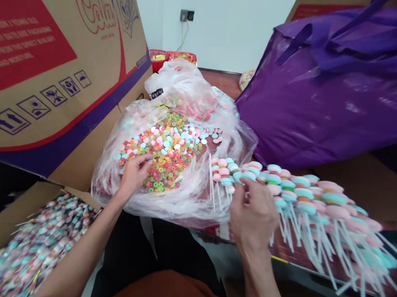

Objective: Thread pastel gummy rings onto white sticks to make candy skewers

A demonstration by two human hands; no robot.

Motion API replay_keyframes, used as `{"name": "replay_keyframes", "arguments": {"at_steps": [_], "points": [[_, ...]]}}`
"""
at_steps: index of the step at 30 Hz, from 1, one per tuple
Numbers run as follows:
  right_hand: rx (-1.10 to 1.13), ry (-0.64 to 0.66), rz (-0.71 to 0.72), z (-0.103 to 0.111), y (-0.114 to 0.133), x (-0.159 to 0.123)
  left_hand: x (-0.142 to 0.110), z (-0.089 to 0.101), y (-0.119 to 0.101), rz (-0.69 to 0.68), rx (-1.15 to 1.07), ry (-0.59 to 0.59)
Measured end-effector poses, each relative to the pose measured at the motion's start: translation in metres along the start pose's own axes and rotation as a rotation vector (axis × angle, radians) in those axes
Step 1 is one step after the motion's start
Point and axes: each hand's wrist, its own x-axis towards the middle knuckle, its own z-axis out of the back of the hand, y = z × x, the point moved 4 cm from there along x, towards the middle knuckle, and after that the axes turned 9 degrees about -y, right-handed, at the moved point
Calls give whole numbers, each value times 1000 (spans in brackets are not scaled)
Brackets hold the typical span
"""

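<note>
My left hand is over an opened clear plastic bag, its thumb and fingers pinched at the edge of a pile of small ring candies. Whatever is between those fingertips is too small to make out. Pink, blue and white candy discs lie mixed with the rings. On the right, my right hand curls closed at a row of pink and blue candy skewers on white sticks. Its fingertips meet by the blue pieces; what they grip is partly hidden.
A box of finished-looking wrapped skewers stands at lower left. Behind it rises a large printed carton. A purple bag bulges over the right side. More bagged candy and a red basket sit farther back.
</note>
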Motion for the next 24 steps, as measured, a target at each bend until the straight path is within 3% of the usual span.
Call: {"name": "replay_keyframes", "arguments": {"at_steps": [4,7,10,13,17,20,22,24], "points": [[-89,378,51,-42,26,-4,10,-12,-15,-158,203,35],[-233,492,57,-65,28,-8,24,-25,-26,-309,388,81],[-242,466,73,-73,26,-11,34,-41,-30,-432,501,214],[-197,435,40,-75,22,-15,39,-49,-27,-461,522,287],[-53,423,-65,-78,14,-18,45,-41,-18,-338,423,181],[114,266,-110,-72,14,-21,53,-30,-15,-225,367,50],[247,185,-115,-67,19,-26,59,-28,-17,-219,361,18],[383,193,-115,-64,27,-34,63,-33,-22,-276,388,65]]}}
